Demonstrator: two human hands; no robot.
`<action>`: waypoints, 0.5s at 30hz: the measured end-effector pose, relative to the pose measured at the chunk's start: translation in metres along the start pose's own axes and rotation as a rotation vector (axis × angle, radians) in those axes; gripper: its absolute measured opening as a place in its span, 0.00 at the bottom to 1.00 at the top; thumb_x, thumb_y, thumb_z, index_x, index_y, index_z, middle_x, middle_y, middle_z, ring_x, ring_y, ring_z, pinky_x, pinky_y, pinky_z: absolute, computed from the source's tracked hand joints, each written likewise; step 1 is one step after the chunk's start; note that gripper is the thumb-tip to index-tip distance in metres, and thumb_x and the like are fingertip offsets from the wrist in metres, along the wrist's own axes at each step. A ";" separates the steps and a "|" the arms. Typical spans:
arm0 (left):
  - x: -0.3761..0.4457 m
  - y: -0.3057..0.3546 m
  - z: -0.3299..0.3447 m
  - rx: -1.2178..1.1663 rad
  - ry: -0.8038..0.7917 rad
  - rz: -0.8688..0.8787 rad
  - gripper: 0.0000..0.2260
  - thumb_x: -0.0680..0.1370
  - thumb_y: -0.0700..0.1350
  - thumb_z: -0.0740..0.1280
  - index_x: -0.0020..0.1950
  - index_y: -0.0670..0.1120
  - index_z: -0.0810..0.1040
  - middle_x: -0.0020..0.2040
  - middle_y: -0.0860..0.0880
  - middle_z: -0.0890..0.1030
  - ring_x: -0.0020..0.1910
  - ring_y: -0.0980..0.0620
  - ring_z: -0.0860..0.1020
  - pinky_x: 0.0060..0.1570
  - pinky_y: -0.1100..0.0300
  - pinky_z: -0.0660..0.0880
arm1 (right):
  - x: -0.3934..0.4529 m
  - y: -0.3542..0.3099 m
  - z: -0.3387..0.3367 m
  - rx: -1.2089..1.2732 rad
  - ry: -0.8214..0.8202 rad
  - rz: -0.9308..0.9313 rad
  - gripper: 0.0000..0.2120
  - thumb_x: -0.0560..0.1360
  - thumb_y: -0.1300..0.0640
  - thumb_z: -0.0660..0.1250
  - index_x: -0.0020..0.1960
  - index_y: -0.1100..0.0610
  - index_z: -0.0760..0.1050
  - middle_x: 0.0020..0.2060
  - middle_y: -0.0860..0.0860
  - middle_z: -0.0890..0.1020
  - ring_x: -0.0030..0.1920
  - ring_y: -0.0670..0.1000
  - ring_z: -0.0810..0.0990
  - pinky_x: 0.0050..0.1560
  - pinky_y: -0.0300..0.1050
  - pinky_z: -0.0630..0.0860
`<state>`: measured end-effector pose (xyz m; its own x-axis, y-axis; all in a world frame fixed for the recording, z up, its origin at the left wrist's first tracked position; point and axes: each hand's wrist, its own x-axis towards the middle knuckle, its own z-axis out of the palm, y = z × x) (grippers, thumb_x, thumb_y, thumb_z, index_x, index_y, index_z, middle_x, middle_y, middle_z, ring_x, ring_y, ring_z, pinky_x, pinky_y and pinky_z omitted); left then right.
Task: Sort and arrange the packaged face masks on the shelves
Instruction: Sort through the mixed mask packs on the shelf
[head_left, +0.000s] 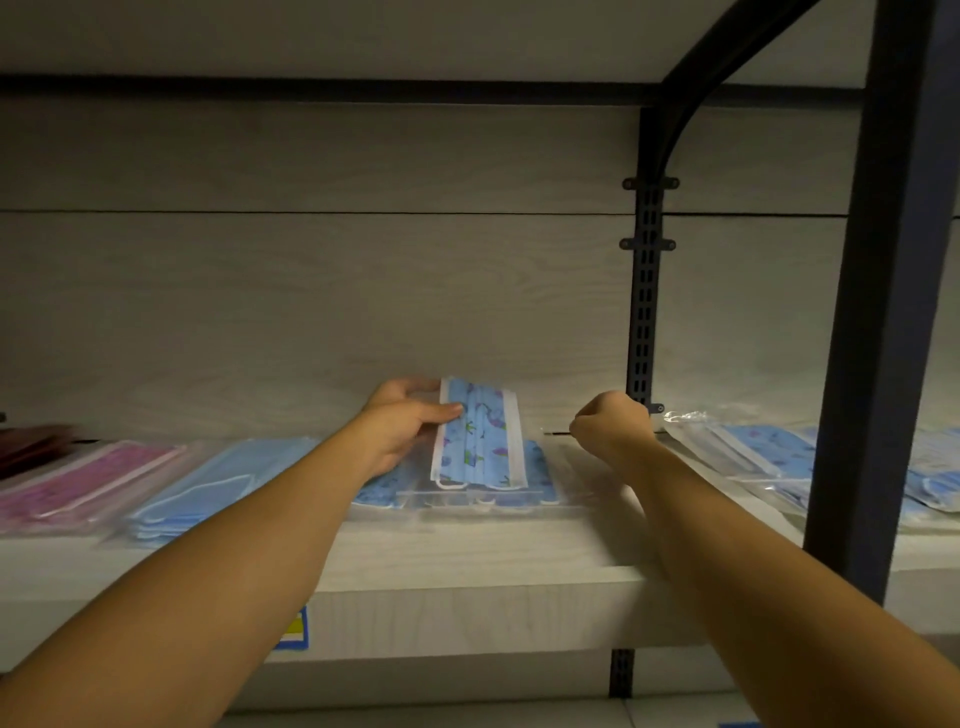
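My left hand (404, 421) grips a clear pack of blue printed face masks (478, 436) by its left edge, thumb on the front, and holds it tilted up above a pile of similar blue printed packs (535, 493) on the shelf (467, 566). My right hand (610, 421) is curled just right of that pack; it seems to pinch the clear wrapper's edge, though the film is hard to make out.
Plain light-blue mask packs (218, 483) and pink packs (83, 483) lie to the left, with dark red packs (31, 441) at the far left. More blue printed packs (753, 457) lie to the right, behind a dark metal upright (878, 364). A slotted rail (644, 291) runs up the back panel.
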<state>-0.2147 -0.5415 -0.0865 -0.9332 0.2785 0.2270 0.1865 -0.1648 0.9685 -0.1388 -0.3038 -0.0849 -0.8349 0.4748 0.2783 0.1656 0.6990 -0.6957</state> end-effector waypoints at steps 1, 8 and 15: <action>-0.001 -0.002 0.003 0.078 0.016 0.013 0.22 0.71 0.29 0.75 0.65 0.34 0.76 0.54 0.36 0.84 0.52 0.39 0.84 0.56 0.45 0.81 | 0.000 0.000 0.001 0.002 -0.001 -0.001 0.09 0.71 0.66 0.62 0.33 0.59 0.69 0.32 0.54 0.73 0.32 0.53 0.70 0.33 0.41 0.67; 0.000 -0.010 0.017 0.535 0.082 0.084 0.29 0.63 0.45 0.84 0.61 0.47 0.79 0.52 0.45 0.84 0.49 0.47 0.85 0.52 0.49 0.83 | 0.001 0.002 0.001 -0.014 -0.004 -0.022 0.07 0.69 0.67 0.60 0.34 0.59 0.69 0.32 0.55 0.72 0.32 0.53 0.68 0.34 0.42 0.67; -0.005 -0.008 0.027 0.972 0.095 0.119 0.44 0.66 0.55 0.82 0.77 0.46 0.65 0.66 0.46 0.76 0.62 0.47 0.76 0.54 0.61 0.72 | 0.004 0.002 0.002 -0.098 -0.032 -0.051 0.10 0.69 0.66 0.61 0.31 0.57 0.73 0.30 0.53 0.71 0.30 0.52 0.68 0.31 0.40 0.65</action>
<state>-0.2035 -0.5165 -0.0927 -0.9048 0.2267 0.3605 0.4128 0.6748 0.6117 -0.1426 -0.3018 -0.0871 -0.8597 0.4210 0.2893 0.1716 0.7715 -0.6126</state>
